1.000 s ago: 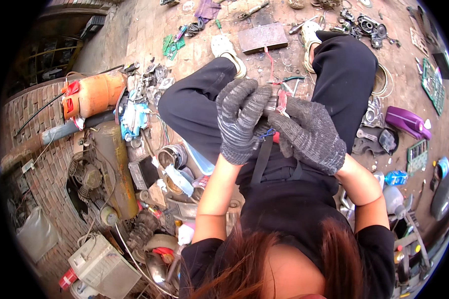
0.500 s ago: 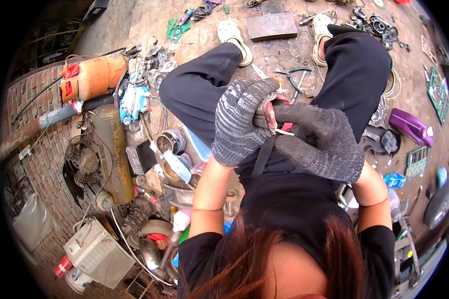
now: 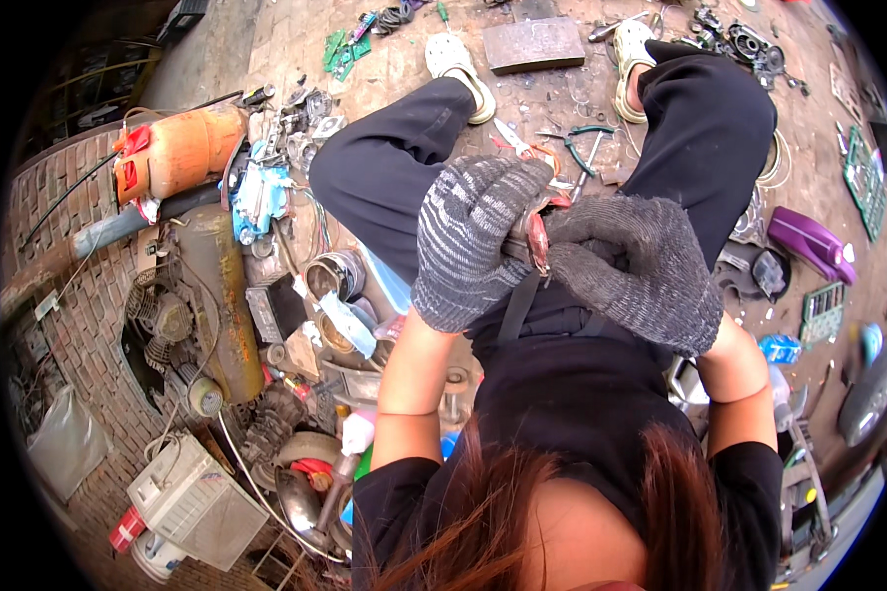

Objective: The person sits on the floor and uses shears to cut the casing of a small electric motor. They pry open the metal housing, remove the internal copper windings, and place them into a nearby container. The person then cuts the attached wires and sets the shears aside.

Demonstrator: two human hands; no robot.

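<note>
My left hand [image 3: 475, 241], in a grey knitted glove, is closed round a small metal part with reddish, copper-coloured windings [image 3: 537, 239]. The windings show between the two gloves; most of the part is hidden in the left palm. My right hand [image 3: 636, 266], gloved the same way, has its fingers pinched together against the right edge of the windings. Whatever lies between those fingertips is hidden. Beyond the gloves, on the ground between my legs, are scissors [image 3: 510, 136] with orange handles and green-handled pliers [image 3: 591, 129].
A flat metal block [image 3: 534, 47] lies between my shoes. On the left are an orange gas cylinder [image 3: 182, 153], an open can [image 3: 333, 276] and piled scrap. On the right lie a purple plastic piece [image 3: 808, 244], green circuit boards [image 3: 864, 187] and dark machine parts [image 3: 754, 54].
A pale strip that stuck out below the right fingers no longer shows. The right fingers have closed in on the windings, and the orange scissor handles now show beyond the left glove.
</note>
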